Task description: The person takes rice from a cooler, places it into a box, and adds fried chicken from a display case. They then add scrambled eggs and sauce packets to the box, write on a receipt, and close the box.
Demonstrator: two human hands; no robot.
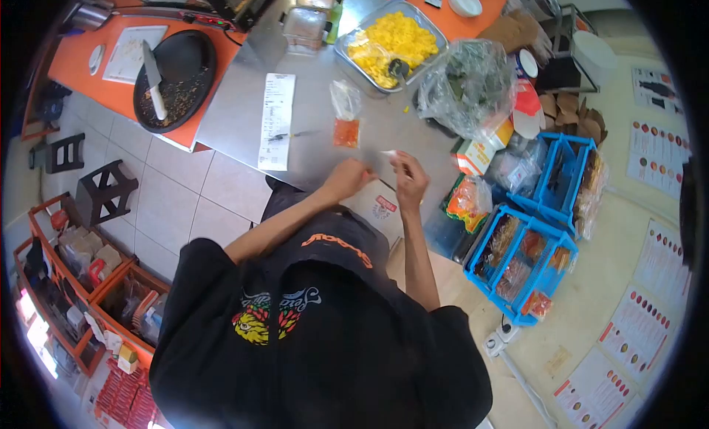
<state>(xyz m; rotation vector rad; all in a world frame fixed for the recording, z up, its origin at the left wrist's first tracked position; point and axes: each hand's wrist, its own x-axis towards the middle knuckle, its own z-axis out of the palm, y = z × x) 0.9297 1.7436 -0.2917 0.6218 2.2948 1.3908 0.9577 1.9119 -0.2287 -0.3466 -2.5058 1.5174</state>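
- Head view: the right hand [408,179] has its grip pinched on a small pale piece [389,155], thin and whitish, held just above the near edge of the surface [236,104]; what the piece is made of cannot be told.
- The left hand [346,179] is just beside it, fingers curled; whether its grip holds anything cannot be told.
- Just beyond the hands lies a clear bag [346,130] with orange contents.
- Toward the left edge lies a long printed receipt [276,121], its text too small to read.
- At the far edge stands a tray [436,31] of yellow food.
- The orange lettering [336,249] on the black clothing is illegible.
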